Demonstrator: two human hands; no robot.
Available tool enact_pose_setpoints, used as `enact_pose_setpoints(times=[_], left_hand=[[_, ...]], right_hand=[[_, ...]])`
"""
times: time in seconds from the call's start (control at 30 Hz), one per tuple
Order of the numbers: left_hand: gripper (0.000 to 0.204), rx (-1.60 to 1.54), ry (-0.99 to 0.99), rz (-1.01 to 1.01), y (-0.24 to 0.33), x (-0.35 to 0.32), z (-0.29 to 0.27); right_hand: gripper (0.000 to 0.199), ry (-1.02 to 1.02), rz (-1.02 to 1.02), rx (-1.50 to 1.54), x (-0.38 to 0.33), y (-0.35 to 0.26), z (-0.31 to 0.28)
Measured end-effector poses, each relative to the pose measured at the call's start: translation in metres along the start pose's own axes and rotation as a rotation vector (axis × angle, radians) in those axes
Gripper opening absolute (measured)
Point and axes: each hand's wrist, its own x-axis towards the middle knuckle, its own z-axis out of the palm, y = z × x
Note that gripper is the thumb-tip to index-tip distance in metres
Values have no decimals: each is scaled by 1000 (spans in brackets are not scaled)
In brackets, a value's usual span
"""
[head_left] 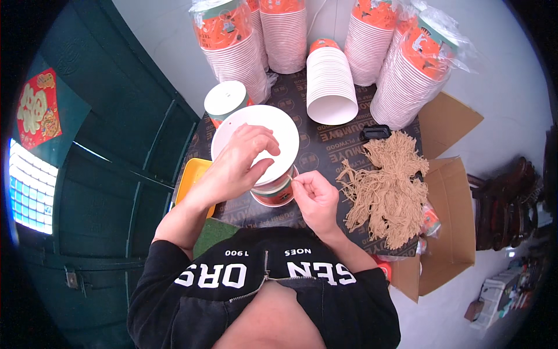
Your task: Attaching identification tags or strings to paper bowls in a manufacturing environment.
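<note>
A paper bucket stands in front of me, its round white end [224, 139] facing up and a small dark hole near that end's far left edge. An orange and green printed bucket [278, 196] shows below it. My left hand [247, 154] rests over the white end, fingers curved, thumb apart from them. At the bucket's right side, my right hand [317, 198] is closed in a pinch on a thin pale cord [290, 177]. How the cord runs behind the bucket is hidden. A thick bundle of tan cords [392, 186] lies to the right on the table.
Tall stacks of paper buckets [235, 64] line the table's back, several in clear plastic. One stack [332, 87] lies tilted toward me. Another bucket [225, 98] sits at the left. A yellow tray [195, 171], a small black object [376, 132] and an open cardboard box [456, 221] are nearby.
</note>
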Motion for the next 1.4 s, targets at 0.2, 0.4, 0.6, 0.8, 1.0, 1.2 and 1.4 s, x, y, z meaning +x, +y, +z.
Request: enact_pose_setpoints(times=[0.2, 0.4, 0.6, 0.8, 1.0, 1.2, 1.4], left_hand=[[23, 93, -118, -141, -1, 0, 0], [25, 98, -158, -129, -4, 1, 1], [27, 78, -198, -139, -4, 2, 1], [27, 38, -193, -87, -4, 2, 2], [32, -23, -236, -66, -7, 3, 6], [31, -40, -262, -46, -7, 4, 9], [23, -49, -276, -18, -13, 4, 16]], right_hand=[[9, 3, -6, -31, 4, -3, 2], [8, 3, -14, -36, 6, -1, 4], [8, 8, -24, -78, 7, 2, 5], [7, -8, -13, -77, 7, 4, 4], [6, -8, -23, -85, 9, 7, 6], [7, -16, -17, -67, 10, 6, 8], [8, -15, -29, -80, 10, 9, 7]])
